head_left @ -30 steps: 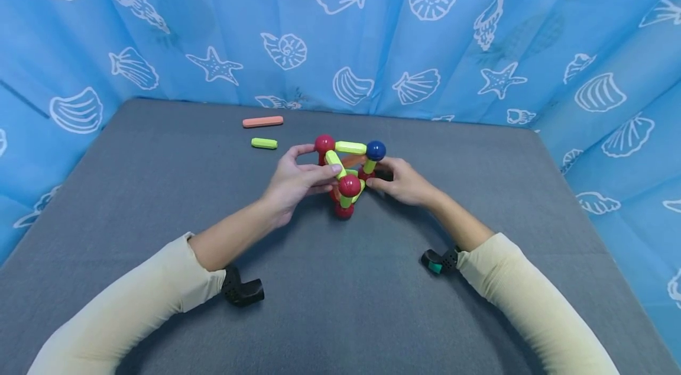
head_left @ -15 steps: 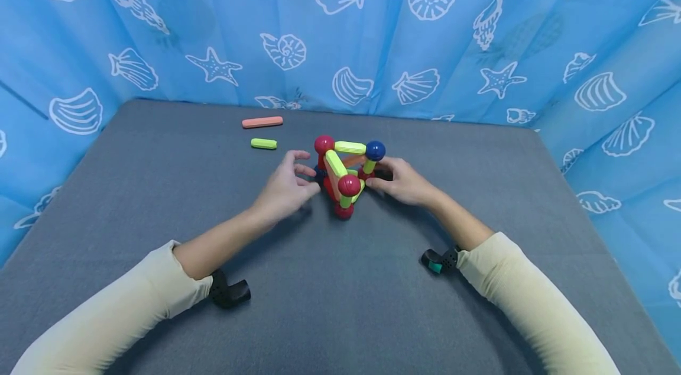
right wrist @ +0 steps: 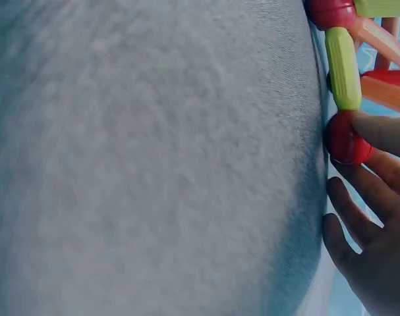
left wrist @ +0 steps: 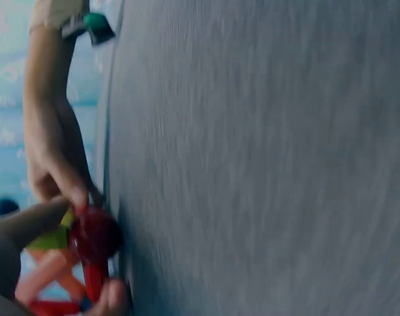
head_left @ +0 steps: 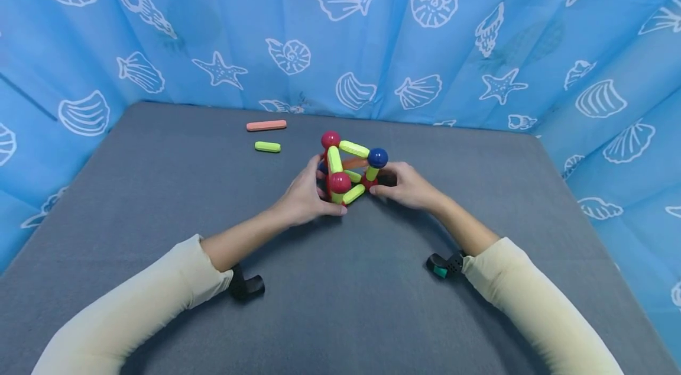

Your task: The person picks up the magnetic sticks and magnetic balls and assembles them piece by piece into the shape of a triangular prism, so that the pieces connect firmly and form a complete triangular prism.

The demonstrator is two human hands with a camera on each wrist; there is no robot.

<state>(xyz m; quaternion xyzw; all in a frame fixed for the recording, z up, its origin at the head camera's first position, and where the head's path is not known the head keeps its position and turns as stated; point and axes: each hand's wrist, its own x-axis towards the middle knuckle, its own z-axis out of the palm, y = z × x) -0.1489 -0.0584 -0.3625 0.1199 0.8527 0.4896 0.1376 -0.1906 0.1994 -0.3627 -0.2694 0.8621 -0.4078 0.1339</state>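
Observation:
A toy frame of red and blue balls joined by yellow-green, orange and red rods (head_left: pixel 353 148) stands mid-table. Its upper corners are a rear red ball (head_left: pixel 330 139), a blue ball (head_left: pixel 378 157) and a nearer red ball (head_left: pixel 339 182). My left hand (head_left: pixel 304 197) holds the near left corner, thumb in front and fingers behind; in the left wrist view its thumb and a fingertip lie around a dark red ball (left wrist: pixel 94 235). My right hand (head_left: pixel 407 187) pinches the lower right red ball (right wrist: pixel 348 138), its other fingers spread. Fingers partly hide the lower left of the frame.
Beyond my left hand, a salmon rod (head_left: pixel 266 125) and a shorter yellow-green rod (head_left: pixel 268 146) lie loose on the grey table (head_left: pixel 362 304). A blue curtain with shell prints (head_left: pixel 255 14) runs along the back and sides. Black wrist devices (head_left: pixel 246 286) hang below both sleeves.
My left hand let go of the upper rod, drew back leftward, then took hold lower at the near left corner. That corner has swung slightly left. My right hand stayed at its ball.

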